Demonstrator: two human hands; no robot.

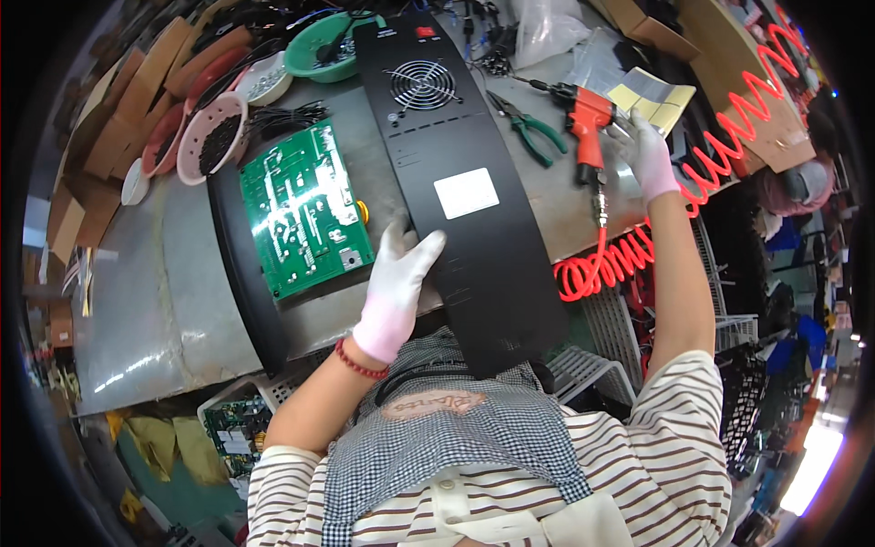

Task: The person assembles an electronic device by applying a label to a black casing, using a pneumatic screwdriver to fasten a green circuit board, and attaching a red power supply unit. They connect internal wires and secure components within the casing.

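Black casing point(524, 246) on worktop point(137, 305): fan grille point(425, 85) and red switch point(426, 32) fitted; green circuit board point(296, 219), left of casing, uninstalled. Left hand point(396, 284) at casing's left edge — fingers spread. Right hand point(650, 157), right of casing, at red driver point(589, 117) — finger closure cannot be told.

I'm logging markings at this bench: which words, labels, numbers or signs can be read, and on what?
Black metal housing: white label, print too small to read.
Red switch on the housing: tiny print beside it, unreadable.
Checked apron: stylised lettering on a pink patch; wording not copied here.
Yellow sheet: any print too small to read.
Green circuit board: white markings too small to read.
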